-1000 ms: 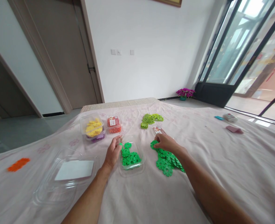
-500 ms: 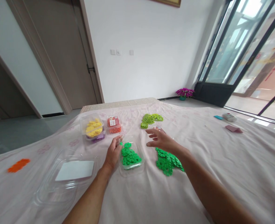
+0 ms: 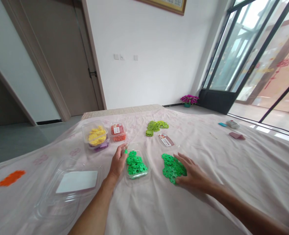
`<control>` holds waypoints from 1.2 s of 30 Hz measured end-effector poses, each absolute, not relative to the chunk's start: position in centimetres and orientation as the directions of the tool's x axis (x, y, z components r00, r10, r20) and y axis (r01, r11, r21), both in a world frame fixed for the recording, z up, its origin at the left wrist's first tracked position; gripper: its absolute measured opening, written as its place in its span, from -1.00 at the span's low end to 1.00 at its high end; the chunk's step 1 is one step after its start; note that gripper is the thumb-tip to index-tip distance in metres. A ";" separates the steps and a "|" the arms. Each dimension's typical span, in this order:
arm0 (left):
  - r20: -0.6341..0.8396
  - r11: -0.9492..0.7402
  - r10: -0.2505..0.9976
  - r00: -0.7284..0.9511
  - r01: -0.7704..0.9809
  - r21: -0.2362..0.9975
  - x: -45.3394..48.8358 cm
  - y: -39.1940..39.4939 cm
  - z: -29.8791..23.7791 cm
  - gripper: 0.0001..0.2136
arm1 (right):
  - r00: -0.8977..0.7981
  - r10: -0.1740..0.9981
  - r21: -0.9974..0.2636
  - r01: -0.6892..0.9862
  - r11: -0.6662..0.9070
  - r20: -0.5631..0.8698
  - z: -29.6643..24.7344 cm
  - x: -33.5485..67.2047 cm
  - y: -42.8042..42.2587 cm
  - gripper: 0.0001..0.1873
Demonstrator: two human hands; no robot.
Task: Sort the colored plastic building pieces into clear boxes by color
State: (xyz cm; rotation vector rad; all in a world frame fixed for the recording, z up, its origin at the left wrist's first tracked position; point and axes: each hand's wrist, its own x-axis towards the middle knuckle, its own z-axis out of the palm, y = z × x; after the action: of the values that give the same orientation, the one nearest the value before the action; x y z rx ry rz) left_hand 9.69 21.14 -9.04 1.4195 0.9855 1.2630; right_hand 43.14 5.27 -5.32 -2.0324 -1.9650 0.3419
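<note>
A clear plastic box (image 3: 136, 176) stands in front of me with green flower-shaped plastic pieces (image 3: 136, 164) heaped inside. My left hand (image 3: 118, 160) grips its left side, fingers at the far corner and thumb along the wall. To the right of the box, a loose pile of the same green pieces (image 3: 170, 168) lies on the cloth. My right hand (image 3: 190, 170) is at the pile's right edge, fingers apart and thumb low, covering some pieces. Whether it presses on them I cannot tell. Behind the pile lies a clear lid with a printed label (image 3: 166, 139).
Light-green pieces (image 3: 156, 126) lie farther back. At the left are a box of yellow and purple pieces (image 3: 97, 137), a labelled box of red-orange pieces (image 3: 118, 132), a large clear plastic tray (image 3: 48, 192) and orange pieces (image 3: 11, 178). A pink cloth (image 3: 237, 135) lies far right.
My right hand has moved down and right, from above the labelled lid to the loose green pile. My left hand stays on the box. The camera view has shifted slightly.
</note>
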 end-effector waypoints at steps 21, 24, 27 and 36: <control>0.231 -0.232 0.962 0.144 -0.012 0.973 9.5 21.3 -9.2 -0.55 | -0.076 0.909 -0.489 0.823 0.290 0.411 -6.5 35.2 17.0 -0.57; 0.218 -0.218 0.965 0.146 -0.013 0.976 9.6 21.2 -9.1 -0.55 | -0.049 0.908 -0.488 0.831 0.268 0.415 -5.6 36.4 16.5 -0.54; 0.213 -0.214 0.966 0.147 -0.014 0.977 9.6 21.1 -8.9 -0.55 | -0.027 0.942 -0.403 0.900 0.169 0.334 -4.5 37.1 15.9 -0.54; 0.220 -0.223 0.966 0.138 0.003 0.975 9.5 21.1 -9.1 -0.56 | -0.097 0.954 -0.269 0.947 0.176 0.284 -3.7 35.2 15.3 -0.58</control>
State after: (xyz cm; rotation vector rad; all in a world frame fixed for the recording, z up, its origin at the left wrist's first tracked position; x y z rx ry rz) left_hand 9.47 21.15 -9.10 1.4469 1.0049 1.2564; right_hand 35.20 15.32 -3.72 -1.7948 -2.0711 0.0246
